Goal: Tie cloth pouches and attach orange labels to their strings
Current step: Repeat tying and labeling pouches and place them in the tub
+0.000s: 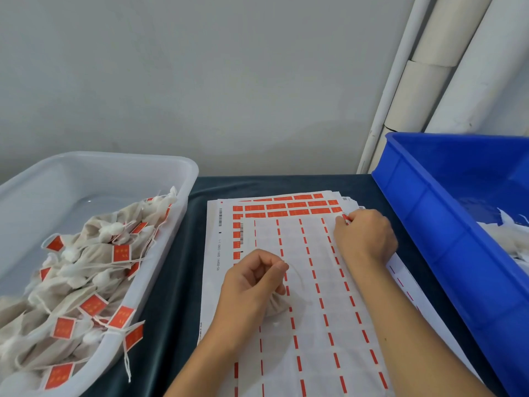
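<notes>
Two hands were over the stack of label sheets [315, 282] on the dark table [177, 282]. Left hand [252, 285] had fingers curled, pinching a thin string [297, 277] and holding a cloth pouch [276, 306] against the top sheet. Right hand [365, 236] was pinching an orange label [345, 217] at the sheet's far right corner. Tagged pouches [86, 267] were heaped in the white tub [171, 173] on the left. Blue bin [429, 224] on the right held white cloth items, partly out of view.
</notes>
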{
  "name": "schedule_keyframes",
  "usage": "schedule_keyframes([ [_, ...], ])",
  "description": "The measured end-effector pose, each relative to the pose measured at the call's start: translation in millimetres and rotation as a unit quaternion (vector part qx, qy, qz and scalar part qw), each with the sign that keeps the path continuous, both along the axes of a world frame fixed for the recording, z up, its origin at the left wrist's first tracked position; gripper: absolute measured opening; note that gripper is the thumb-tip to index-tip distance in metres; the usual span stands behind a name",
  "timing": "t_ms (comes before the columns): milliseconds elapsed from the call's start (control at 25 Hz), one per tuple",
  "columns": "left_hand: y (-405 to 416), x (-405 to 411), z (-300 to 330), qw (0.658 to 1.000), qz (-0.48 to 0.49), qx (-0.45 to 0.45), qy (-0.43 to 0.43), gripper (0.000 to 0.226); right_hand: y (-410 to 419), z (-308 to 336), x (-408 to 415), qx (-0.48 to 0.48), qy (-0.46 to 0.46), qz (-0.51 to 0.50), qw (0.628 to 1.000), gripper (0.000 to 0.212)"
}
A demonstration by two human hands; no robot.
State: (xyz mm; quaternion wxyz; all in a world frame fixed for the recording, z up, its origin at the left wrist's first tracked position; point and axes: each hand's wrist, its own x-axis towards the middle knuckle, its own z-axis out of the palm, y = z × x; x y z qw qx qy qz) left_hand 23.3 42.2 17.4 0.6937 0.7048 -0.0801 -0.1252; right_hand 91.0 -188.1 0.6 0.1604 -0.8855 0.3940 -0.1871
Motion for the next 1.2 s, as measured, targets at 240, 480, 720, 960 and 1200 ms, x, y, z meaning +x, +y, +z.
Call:
schedule_keyframes([
  [240, 4.1, 5.1, -1.3, 0.996, -0.039, 0.077, 0.014, 0.018, 0.2, 2.4, 1.2, 0.014, -0.014, -0.007, 1.000, 0.031],
  [480, 5.6, 5.5, 1.2, 0.998, -0.005, 0.056, 0.014, 0.019, 16.7, 1.0, 2.9, 0.005, -0.023, 0.016, 1.000, 0.026],
  [720, 4.7, 6.7, -1.9, 0.999, 0.023, 0.032, 0.012, 0.015, 34.1, -5.2, 0.6, 0.000, -0.043, 0.061, 0.997, 0.028],
  [960, 5.0, 7.6, -4.8, 0.999, 0.028, 0.037, 0.021, 0.014, 10.3, 9.6, 9.1, 0.105, -0.009, 0.071, 0.992, 0.021],
  [1200, 5.2, 8.2, -4.9, 0.998, 0.025, 0.044, 0.026, 0.014, -13.3, 14.0, 16.5, 0.254, -0.008, 0.080, 0.964, 0.027],
])
